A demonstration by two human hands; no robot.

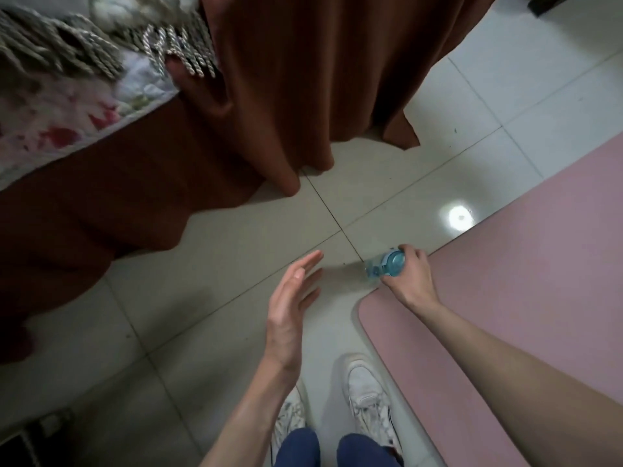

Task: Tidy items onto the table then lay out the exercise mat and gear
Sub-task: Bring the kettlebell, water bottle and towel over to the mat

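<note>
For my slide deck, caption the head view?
Right hand sets blue bottle by pink mat; left hand open.

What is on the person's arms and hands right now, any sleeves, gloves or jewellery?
Nothing is worn on either. The left hand and right hand are bare, with no gloves, rings or watch in view, and both forearms are uncovered up to the frame edge, so no sleeves show. Lower down, dark blue trousers and white lace-up sneakers are visible.

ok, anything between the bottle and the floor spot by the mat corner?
Nothing visible. The right hand grips the bottle by its cap, just above bare tile beside the pink mat. The left hand hovers open to the left, clear of it.
</note>
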